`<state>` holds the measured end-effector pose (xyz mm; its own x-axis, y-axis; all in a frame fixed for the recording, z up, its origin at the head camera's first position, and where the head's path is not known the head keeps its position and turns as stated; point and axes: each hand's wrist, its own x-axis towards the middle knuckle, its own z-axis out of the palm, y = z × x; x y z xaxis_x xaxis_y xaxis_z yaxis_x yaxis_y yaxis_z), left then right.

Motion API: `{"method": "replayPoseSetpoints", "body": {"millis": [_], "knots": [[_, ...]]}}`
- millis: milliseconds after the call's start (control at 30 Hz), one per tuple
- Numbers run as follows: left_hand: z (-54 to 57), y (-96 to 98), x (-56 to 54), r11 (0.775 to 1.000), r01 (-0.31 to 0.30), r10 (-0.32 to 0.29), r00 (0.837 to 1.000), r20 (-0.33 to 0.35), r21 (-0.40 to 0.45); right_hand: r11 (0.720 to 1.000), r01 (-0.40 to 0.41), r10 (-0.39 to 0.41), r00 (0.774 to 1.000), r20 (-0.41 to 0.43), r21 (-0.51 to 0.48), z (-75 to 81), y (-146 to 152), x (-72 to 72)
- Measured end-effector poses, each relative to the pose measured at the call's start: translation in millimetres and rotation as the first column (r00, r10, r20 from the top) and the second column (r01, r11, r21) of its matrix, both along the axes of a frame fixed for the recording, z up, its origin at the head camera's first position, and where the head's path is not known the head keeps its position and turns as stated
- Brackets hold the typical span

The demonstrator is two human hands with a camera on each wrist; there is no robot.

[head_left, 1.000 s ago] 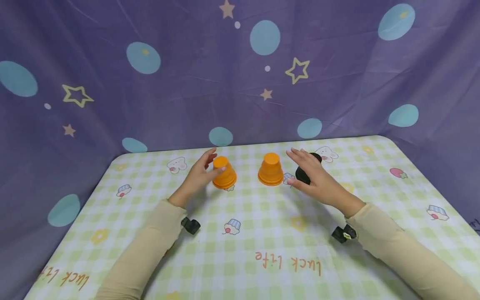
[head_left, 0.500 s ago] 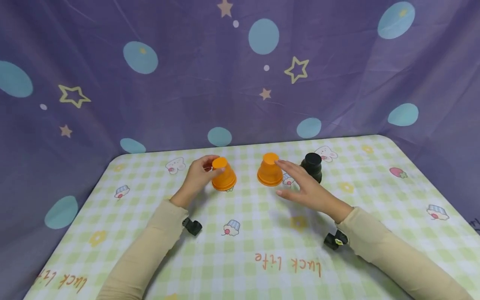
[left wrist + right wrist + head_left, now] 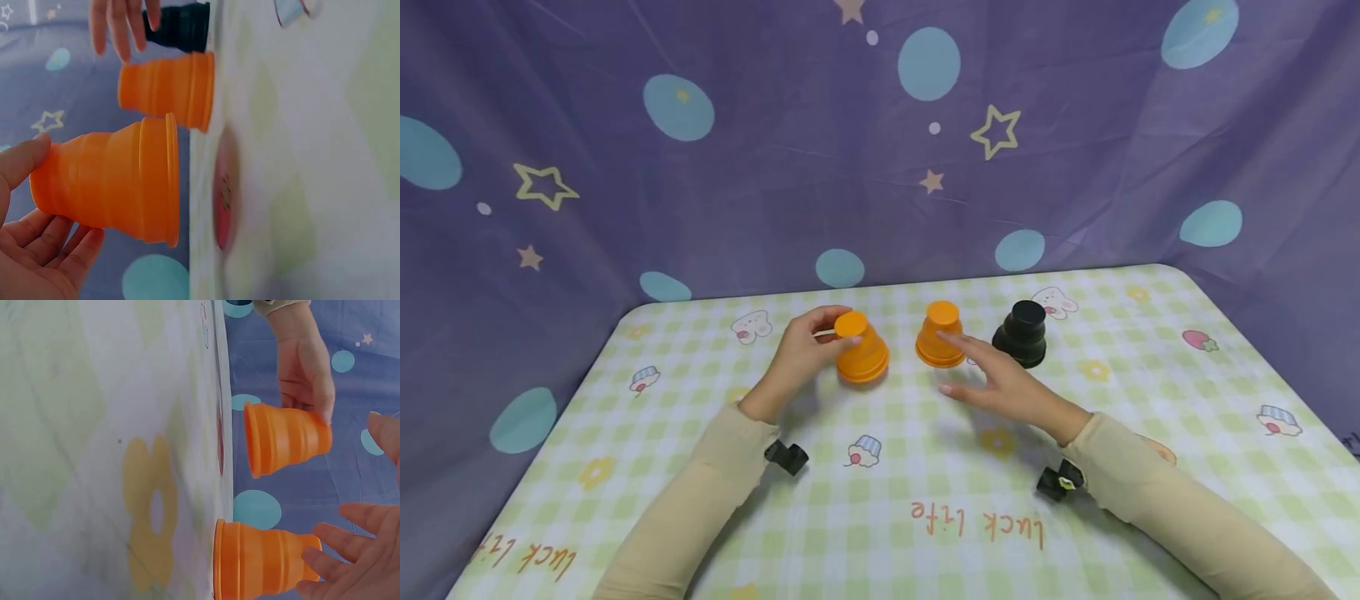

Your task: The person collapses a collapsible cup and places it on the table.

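Left hand [image 3: 800, 357] grips lifted cup [image 3: 865, 363]. Middle cup [image 3: 932, 343], left of black cup [image 3: 1022, 340], unlifted; right hand [image 3: 1003, 383] alongside, grasping nothing.

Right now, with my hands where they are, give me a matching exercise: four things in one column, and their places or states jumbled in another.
Column one
1. left hand
2. black cup
3. right hand
4. middle orange cup

Column two
A. open, close to a cup that it does not grip
B. on the table, between the other two cups as the head view shows them
C. holding the lifted orange cup
D. on the table, the rightmost of the three cups in the head view

Right pairs: 1-C, 2-D, 3-A, 4-B.
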<state>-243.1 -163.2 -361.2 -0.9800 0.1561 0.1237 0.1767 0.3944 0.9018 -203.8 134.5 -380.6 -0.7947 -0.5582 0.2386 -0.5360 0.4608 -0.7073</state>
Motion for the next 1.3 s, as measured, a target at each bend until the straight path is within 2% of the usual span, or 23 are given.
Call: {"method": "replayPoseSetpoints", "body": {"millis": [200, 300, 467, 600, 700, 900, 1000, 1133, 1200, 1300], "knots": [[9.9, 7.7, 10.5, 0.997, 0.068, -0.066, 0.997, -0.046, 0.044, 1.0, 0.012, -0.012, 0.999, 0.052, -0.012, -0.5, -3.6, 0.2], [14.3, 11.7, 16.4, 0.995, 0.09, -0.088, 0.995, -0.046, 0.051, 1.0, 0.007, -0.006, 0.998, 0.059, -0.011, -1.0, -5.5, -0.1], [20.5, 19.7, 28.5, 0.99, 0.13, -0.128, 0.991, -0.038, 0.052, 1.0, 0.007, -0.006, 0.999, 0.038, -0.024, -3.2, -7.1, -2.7], [24.8, 26.3, 38.2, 0.981, 0.183, -0.178, 0.981, -0.079, 0.063, 0.999, 0.001, 0.0, 1.0, 0.011, -0.043, -3.9, -8.9, -6.0], [26.9, 29.9, 43.9, 0.973, 0.219, -0.211, 0.972, -0.103, 0.072, 0.998, -0.004, 0.006, 1.0, 0.021, -0.066, -3.2, -12.1, -8.5], [27.5, 33.7, 50.1, 0.959, 0.264, -0.256, 0.963, -0.087, 0.099, 0.985, 0.004, 0.023, 0.988, 0.152, -0.171, -1.4, -20.1, -11.2], [26.6, 35.0, 51.3, 0.952, 0.283, -0.275, 0.958, -0.081, 0.114, 0.981, 0.03, 0.011, 0.978, 0.21, -0.192, -1.1, -22.8, -12.1], [25.6, 36.4, 51.9, 0.945, 0.305, -0.296, 0.951, -0.092, 0.114, 0.972, 0.03, 0.035, 0.963, 0.269, -0.235, -0.6, -26.2, -13.9], [24.4, 36.8, 51.2, 0.943, 0.318, -0.307, 0.945, -0.109, 0.095, 0.962, 0.029, 0.056, 0.952, 0.301, -0.271, -0.6, -27.4, -14.6], [23.9, 37.0, 50.7, 0.942, 0.329, -0.318, 0.939, -0.13, 0.069, 0.945, 0.051, 0.079, 0.923, 0.377, -0.324, -0.9, -28.9, -15.2]]}}
